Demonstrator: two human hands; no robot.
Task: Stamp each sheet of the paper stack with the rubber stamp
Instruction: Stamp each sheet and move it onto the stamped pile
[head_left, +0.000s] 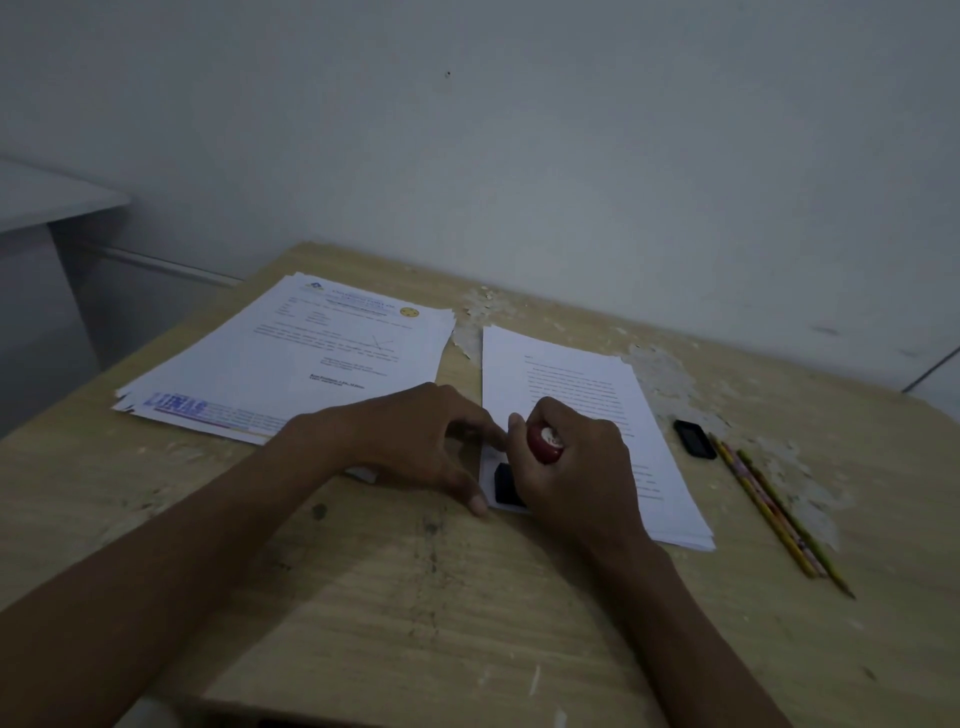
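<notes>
Head view: a red-handled rubber stamp with a black base (543, 447) is gripped by the right hand (571, 467) and set on the near left corner of the white printed paper stack (582, 410), whose edge is touched by the left hand's (415, 441) loosely spread fingers.

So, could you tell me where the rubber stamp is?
The right hand grips the rubber stamp over the right paper stack's near-left corner.
</notes>
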